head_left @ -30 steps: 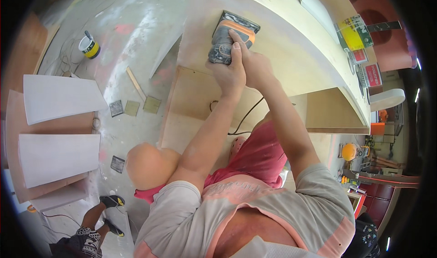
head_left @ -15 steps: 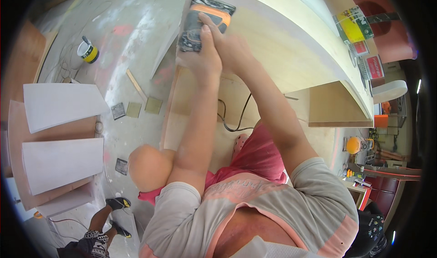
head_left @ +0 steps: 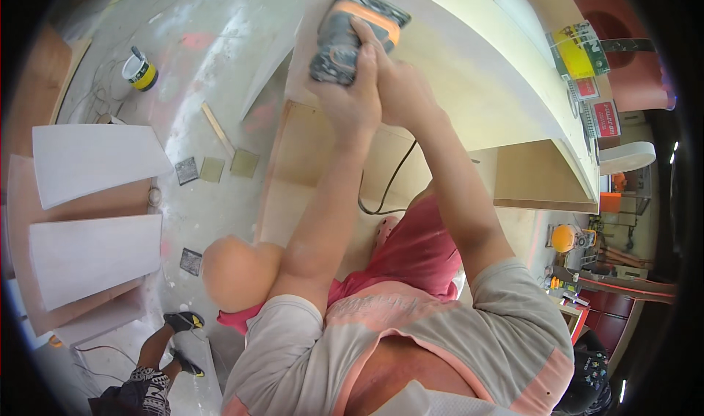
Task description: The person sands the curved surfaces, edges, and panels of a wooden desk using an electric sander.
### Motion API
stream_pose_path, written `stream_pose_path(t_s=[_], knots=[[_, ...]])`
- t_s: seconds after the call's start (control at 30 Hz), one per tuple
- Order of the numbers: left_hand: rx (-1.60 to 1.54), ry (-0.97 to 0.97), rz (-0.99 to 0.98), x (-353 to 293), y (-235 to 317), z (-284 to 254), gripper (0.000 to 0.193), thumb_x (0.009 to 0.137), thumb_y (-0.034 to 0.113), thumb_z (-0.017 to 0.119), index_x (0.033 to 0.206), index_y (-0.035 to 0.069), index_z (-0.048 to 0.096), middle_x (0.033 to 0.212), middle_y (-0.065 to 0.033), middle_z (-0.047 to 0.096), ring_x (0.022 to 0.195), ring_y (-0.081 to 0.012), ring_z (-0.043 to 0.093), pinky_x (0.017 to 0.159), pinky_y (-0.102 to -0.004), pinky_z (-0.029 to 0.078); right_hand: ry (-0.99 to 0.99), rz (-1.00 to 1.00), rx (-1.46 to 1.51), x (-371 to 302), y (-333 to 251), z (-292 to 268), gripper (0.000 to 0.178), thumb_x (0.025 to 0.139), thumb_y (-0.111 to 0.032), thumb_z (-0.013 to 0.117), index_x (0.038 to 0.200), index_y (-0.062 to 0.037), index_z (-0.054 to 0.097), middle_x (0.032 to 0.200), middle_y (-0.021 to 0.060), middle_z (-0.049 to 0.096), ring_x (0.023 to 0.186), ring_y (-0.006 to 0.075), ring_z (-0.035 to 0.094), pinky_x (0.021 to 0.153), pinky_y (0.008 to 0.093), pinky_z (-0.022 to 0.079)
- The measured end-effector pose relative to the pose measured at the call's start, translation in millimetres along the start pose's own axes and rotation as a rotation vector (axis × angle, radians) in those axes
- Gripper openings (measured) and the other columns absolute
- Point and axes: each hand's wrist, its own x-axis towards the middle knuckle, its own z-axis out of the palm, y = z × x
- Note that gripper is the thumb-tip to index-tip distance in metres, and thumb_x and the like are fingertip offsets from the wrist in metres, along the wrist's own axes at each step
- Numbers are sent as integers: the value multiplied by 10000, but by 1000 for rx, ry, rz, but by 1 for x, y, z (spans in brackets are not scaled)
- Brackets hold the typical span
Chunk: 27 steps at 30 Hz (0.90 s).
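An orange and black power sander point(head_left: 364, 28) rests on the pale top panel point(head_left: 469, 71) of a wooden cabinet, near its far left end. My left hand point(head_left: 350, 97) is wrapped round the sander's near, dusty end. My right hand point(head_left: 396, 86) presses on its orange body, lying close against the left hand, with a finger stretched over the top. The palms and some fingers are hidden. Below the panel, a black power cord point(head_left: 396, 177) hangs beside my leg.
At left, white panels point(head_left: 95, 258) lean beside a paint tub point(head_left: 139, 73). Square pads point(head_left: 213, 169) and a wood strip point(head_left: 218, 128) lie on the dusty floor. Another person's legs point(head_left: 158, 342) show lower left. A tin point(head_left: 579, 49) stands at right, above an orange machine point(head_left: 565, 238).
The sander, with both hands on it, has slid a little to the right along the panel. The view has shifted slightly.
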Motion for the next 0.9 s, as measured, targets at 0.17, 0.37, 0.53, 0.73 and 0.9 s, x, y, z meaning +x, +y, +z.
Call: stream_pose_path(t_s=[0.17, 0.37, 0.53, 0.73, 0.9], knots=[[-9, 103, -88, 12, 7, -12, 771, 829, 273, 698, 1235, -185, 229, 1201, -249, 490, 1080, -269, 565, 864, -354, 517, -46, -42, -2, 17, -10, 14, 849, 789, -211, 580, 1493, -200, 107, 713, 155, 643, 663, 370, 630, 564, 426, 461], [18, 114, -200, -5, -47, -31, 678, 845, 265, 669, 1244, -154, 316, 1209, -249, 530, 1092, -265, 580, 892, -348, 495, -241, 3, -77, 8, 9, 59, 856, 810, -238, 562, 1500, -206, 56, 739, 170, 644, 706, 364, 639, 600, 428, 467], [33, 179, -243, -3, -47, -28, 592, 844, 265, 668, 1198, -144, 430, 1155, -227, 584, 1074, -266, 597, 910, -348, 478, -198, -21, -24, 9, 9, 56, 795, 845, -234, 524, 1492, -179, 65, 802, 196, 656, 743, 385, 642, 636, 459, 483], [-9, 83, -40, 9, 15, -10, 783, 775, 333, 741, 1194, -181, 324, 1171, -240, 547, 1056, -257, 592, 894, -347, 484, 15, -143, 51, 15, -5, 10, 820, 826, -194, 562, 1487, -143, 79, 834, 215, 662, 751, 410, 637, 644, 466, 485], [13, 155, 10, 13, 6, -6, 810, 768, 271, 754, 1226, -163, 247, 1196, -249, 500, 1088, -265, 560, 902, -363, 488, 197, -256, 14, 20, 10, 31, 893, 792, -184, 595, 1496, -141, 48, 823, 206, 663, 676, 407, 632, 603, 455, 480]])
